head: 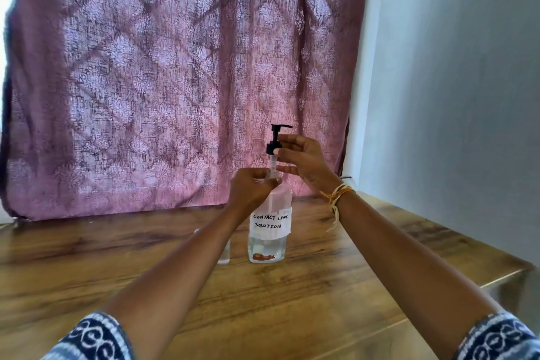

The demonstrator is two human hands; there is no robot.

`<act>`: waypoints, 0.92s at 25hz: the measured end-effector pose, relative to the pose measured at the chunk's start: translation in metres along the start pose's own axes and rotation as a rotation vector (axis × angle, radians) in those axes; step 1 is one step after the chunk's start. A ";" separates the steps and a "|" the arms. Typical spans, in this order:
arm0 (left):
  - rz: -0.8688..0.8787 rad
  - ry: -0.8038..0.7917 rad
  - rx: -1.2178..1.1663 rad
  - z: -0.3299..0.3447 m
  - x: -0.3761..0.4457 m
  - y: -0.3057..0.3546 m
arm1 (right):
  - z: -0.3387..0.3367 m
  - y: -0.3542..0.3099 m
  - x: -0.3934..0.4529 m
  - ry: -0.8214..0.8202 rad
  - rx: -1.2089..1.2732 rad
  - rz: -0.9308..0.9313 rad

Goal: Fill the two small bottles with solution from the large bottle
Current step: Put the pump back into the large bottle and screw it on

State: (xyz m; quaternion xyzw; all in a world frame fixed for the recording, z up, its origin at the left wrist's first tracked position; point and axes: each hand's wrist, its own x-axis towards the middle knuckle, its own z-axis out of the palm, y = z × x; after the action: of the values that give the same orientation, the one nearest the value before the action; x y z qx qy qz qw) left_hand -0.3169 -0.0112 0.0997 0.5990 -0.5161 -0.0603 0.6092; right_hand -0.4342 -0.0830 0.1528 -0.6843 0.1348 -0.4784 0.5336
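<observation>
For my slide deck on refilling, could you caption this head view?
Right hand lifts the black pump out of the labelled large bottle while the left hand grips its neck.

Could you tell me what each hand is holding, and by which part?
Left hand grips the large bottle at its neck; right hand pinches the lifted pump head at its collar.

Single view, head-worn wide-angle camera: looks forward and slightly down along both forearms over the brown wood-grain table. Faces the patterned mauve fabric curtain, with the plain pale wall at right. Near range, about arm's reach from the hands; edges bowed by the lens.
</observation>
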 end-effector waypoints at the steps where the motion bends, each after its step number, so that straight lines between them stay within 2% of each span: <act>1: 0.005 -0.014 0.001 -0.002 -0.003 0.003 | 0.001 -0.003 -0.002 -0.008 -0.016 -0.001; 15: -0.049 -0.023 -0.029 -0.028 -0.037 0.009 | 0.008 0.007 -0.034 -0.230 -0.075 0.046; 19: -0.090 -0.083 -0.137 -0.029 -0.049 0.004 | 0.004 0.010 -0.037 -0.185 -0.063 0.036; 23: -0.091 -0.044 -0.239 -0.027 -0.056 -0.001 | 0.014 0.011 -0.043 -0.081 -0.277 -0.040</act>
State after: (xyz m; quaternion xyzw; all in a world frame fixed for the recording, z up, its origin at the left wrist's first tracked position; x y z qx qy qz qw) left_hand -0.3227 0.0453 0.0748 0.5437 -0.4906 -0.1621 0.6614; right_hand -0.4412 -0.0486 0.1219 -0.7726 0.1640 -0.4378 0.4295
